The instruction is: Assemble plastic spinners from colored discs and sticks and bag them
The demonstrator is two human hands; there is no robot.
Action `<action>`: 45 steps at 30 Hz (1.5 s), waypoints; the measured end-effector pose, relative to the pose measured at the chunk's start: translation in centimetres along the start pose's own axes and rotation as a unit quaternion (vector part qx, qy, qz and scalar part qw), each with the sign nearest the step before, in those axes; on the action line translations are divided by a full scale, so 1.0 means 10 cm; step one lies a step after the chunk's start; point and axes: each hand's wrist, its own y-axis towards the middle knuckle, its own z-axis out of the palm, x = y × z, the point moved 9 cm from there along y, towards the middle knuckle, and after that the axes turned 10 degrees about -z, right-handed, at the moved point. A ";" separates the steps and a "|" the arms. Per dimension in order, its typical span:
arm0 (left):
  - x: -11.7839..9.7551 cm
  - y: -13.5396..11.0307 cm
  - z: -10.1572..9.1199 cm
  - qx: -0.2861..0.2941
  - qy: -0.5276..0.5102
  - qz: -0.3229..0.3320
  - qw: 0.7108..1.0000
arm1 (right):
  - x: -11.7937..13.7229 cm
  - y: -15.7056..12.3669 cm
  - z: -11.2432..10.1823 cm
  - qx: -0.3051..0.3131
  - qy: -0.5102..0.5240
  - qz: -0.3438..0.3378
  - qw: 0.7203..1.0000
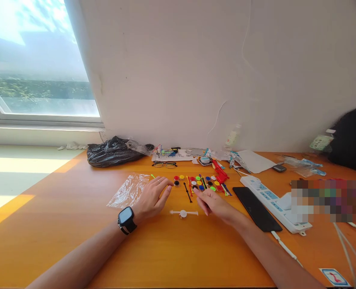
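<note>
Now flanking one seemingly assembled white piece (pixel 183 214) with empty, parted left fingers (pixel 165 182), curled right fingers (pixel 204 206), grip unclear; loose discs (pixel 198 178) remaining.

No wording, brand or number can be read. A blue-bordered sticker (pixel 334 277) at the near right edge of the table bears a red figure on white, and dark printed marks, possibly lettering, cross a white sheet (pixel 182 155) near the wall. Pale green labels, too small to make out, wrap the wall-side bottle (pixel 232 137) and the right-hand bottle (pixel 321 142).
</note>
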 end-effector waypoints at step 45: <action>0.27 -0.02 0.24 0.002 0.162 -0.033 0.986 | -0.08 0.11 -0.17 -0.089 -0.007 -0.042 0.995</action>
